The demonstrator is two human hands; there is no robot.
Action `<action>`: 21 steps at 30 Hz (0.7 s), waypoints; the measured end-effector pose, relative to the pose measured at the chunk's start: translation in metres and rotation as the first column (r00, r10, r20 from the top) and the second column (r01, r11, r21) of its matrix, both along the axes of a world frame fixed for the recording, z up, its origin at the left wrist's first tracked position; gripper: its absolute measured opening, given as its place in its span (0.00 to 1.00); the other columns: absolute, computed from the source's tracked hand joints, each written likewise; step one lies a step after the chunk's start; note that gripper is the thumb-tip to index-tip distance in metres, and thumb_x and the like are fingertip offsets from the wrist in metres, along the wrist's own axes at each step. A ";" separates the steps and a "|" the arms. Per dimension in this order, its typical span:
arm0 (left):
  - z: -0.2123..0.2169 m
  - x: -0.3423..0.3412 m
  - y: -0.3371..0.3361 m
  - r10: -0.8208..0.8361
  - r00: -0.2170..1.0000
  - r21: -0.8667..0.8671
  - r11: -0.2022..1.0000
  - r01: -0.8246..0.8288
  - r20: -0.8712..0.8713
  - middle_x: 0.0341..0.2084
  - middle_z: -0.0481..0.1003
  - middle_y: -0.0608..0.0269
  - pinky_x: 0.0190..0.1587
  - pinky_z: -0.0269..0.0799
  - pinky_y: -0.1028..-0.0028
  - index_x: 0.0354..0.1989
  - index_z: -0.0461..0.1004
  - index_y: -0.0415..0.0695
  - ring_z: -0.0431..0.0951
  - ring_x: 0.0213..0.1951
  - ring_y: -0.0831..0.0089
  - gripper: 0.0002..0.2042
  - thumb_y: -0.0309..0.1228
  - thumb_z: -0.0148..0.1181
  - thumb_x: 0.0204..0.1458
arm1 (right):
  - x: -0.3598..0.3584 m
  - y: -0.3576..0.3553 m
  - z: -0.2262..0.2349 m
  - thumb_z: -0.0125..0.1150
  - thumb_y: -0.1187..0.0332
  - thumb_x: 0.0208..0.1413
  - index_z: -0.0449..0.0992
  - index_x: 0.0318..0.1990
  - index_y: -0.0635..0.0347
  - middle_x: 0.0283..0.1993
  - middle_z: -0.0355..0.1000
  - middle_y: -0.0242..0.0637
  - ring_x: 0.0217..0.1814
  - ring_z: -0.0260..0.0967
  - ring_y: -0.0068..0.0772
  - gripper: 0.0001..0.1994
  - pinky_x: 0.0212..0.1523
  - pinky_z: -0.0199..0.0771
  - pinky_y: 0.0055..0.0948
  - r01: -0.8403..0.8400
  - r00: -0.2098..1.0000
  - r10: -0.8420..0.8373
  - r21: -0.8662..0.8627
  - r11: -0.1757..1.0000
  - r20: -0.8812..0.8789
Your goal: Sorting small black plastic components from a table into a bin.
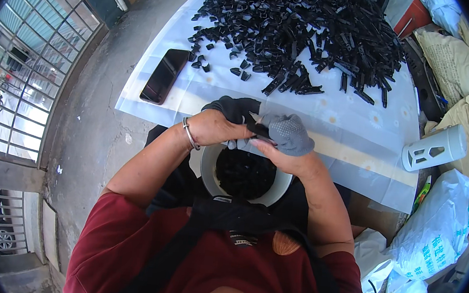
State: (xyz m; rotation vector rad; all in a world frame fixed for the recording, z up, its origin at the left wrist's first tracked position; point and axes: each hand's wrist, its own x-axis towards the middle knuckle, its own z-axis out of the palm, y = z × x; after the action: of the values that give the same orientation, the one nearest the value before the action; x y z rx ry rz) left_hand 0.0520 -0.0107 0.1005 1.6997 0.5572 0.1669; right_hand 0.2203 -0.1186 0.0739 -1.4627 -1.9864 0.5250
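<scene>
My left hand (225, 124), in a dark glove with the thumb bare, and my right hand (288, 139), in a grey dotted glove, meet at the table's near edge. Both are closed around a small black plastic piece (260, 131), mostly hidden by the fingers. Directly below them, between my legs, a pale round bucket (207, 169) holds many black pieces (246, 173). Beyond my hands, a large heap of black plastic parts (292, 29) covers the far part of the table; some are short and bent, others long and narrow.
A dark phone (164, 76) lies at the left of the cloth-covered table (329, 119). On the right edge, a white cylindrical holder (435, 147) lies tilted. Plastic bags (434, 230) and beige sacks (451, 66) crowd the right side. A barred window (26, 61) is at the left.
</scene>
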 end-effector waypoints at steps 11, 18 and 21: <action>-0.020 0.005 -0.018 0.333 0.934 0.154 0.923 -0.351 0.129 0.12 0.66 0.65 0.19 0.63 0.76 0.24 0.68 0.38 0.66 0.15 0.77 0.21 0.43 0.38 0.58 | 0.005 -0.002 -0.007 0.58 0.63 0.48 0.73 0.35 0.60 0.32 0.71 0.37 0.32 0.67 0.42 0.11 0.33 0.66 0.35 0.173 0.982 -0.191 0.346 0.922 0.019; -0.018 0.009 -0.017 0.222 0.966 0.366 0.895 -0.255 0.131 0.15 0.70 0.52 0.24 0.66 0.68 0.25 0.69 0.38 0.69 0.18 0.58 0.18 0.38 0.39 0.58 | -0.007 -0.004 0.005 0.56 0.67 0.45 0.74 0.31 0.54 0.30 0.71 0.35 0.31 0.67 0.40 0.06 0.32 0.67 0.35 0.110 0.912 -0.270 0.448 0.887 0.310; -0.009 0.008 -0.024 0.183 0.980 0.494 0.846 -0.200 0.083 0.19 0.70 0.46 0.28 0.66 0.64 0.26 0.70 0.37 0.69 0.24 0.49 0.16 0.35 0.40 0.57 | -0.015 0.000 -0.010 0.58 0.59 0.47 0.75 0.34 0.53 0.34 0.72 0.37 0.35 0.67 0.42 0.10 0.35 0.66 0.35 0.096 0.891 -0.251 0.384 0.918 0.378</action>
State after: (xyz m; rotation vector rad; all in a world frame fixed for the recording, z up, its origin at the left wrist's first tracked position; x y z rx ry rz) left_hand 0.0599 -0.0342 0.0919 2.1392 0.7020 0.5220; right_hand 0.2056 -0.1185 0.0644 -1.5906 -2.0932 -0.2524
